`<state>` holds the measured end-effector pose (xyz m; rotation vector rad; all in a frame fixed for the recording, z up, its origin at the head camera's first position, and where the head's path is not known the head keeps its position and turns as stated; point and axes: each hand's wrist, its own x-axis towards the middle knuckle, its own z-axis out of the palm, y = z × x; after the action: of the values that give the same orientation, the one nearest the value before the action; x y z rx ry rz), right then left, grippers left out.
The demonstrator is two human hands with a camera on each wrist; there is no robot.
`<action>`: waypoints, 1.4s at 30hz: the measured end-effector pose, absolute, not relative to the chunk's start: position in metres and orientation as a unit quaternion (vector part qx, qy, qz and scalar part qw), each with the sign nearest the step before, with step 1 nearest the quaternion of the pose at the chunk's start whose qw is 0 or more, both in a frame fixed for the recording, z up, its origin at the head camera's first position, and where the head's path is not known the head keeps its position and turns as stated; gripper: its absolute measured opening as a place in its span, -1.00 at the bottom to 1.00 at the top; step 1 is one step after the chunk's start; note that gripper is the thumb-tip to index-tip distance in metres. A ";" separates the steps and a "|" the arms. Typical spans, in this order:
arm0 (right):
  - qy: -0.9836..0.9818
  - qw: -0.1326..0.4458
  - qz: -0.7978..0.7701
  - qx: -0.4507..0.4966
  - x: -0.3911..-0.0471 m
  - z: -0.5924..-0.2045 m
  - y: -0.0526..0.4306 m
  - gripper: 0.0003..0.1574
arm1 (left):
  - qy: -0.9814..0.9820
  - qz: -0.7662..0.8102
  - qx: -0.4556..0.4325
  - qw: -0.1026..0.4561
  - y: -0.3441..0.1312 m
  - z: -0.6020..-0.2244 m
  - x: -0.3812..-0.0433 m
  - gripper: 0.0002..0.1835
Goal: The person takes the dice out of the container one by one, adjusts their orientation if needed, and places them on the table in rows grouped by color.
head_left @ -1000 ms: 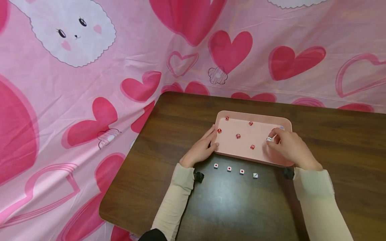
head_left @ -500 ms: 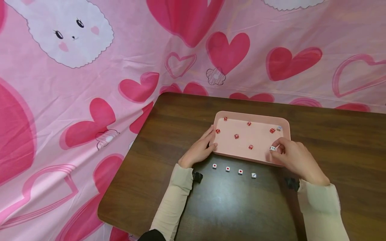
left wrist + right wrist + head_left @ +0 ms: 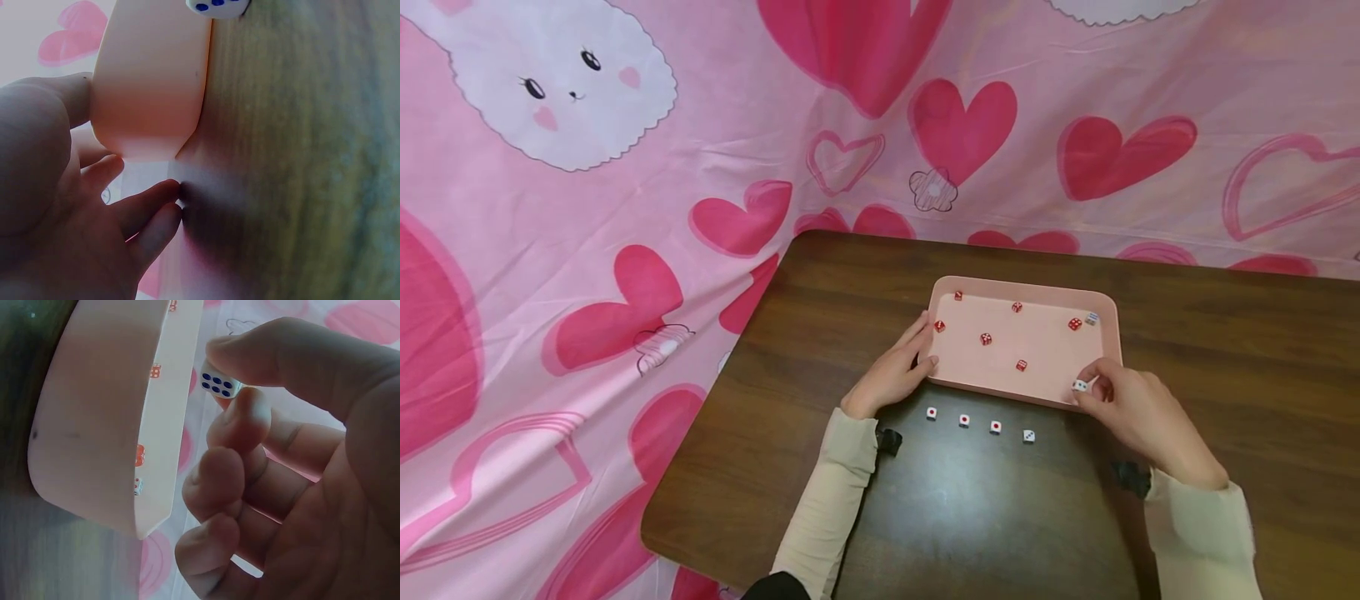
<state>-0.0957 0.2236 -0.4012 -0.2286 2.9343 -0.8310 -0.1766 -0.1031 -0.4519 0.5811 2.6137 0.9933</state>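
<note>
A pink tray lies on the wooden table. My left hand holds its left end, thumb at the rim and fingers along the outside wall. Over the tray's near right corner, my right hand pinches a white die between thumb and index finger. In the right wrist view, six blue pips show on this die, and the other fingers are curled. Several red dice are spread inside the tray. Another white die sits by a red die at the far right.
In front of the tray, a row on the table holds three white dice with one red pip up, such as the leftmost die, and a white die showing three pips. A pink heart-print cloth hangs behind and left.
My right hand, still pinching the white die, has moved toward me from the tray's right middle to its near right corner. The left hand keeps its place on the tray.
</note>
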 end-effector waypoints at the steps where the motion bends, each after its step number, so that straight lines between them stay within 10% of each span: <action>1: 0.959 0.042 -0.270 -0.075 -0.094 -0.401 0.223 -0.83 | 0.905 0.345 0.202 0.142 -0.103 -0.452 -0.177 -0.31; 42: 0.958 0.127 -0.241 -0.088 -0.064 -0.419 0.208 -0.80 | 0.904 0.345 0.209 0.139 -0.105 -0.455 -0.178 -0.31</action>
<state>-0.0641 0.2083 -0.4195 -0.2571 2.7882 -0.7020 -0.1775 -0.1046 -0.4545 0.6053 2.6134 0.9975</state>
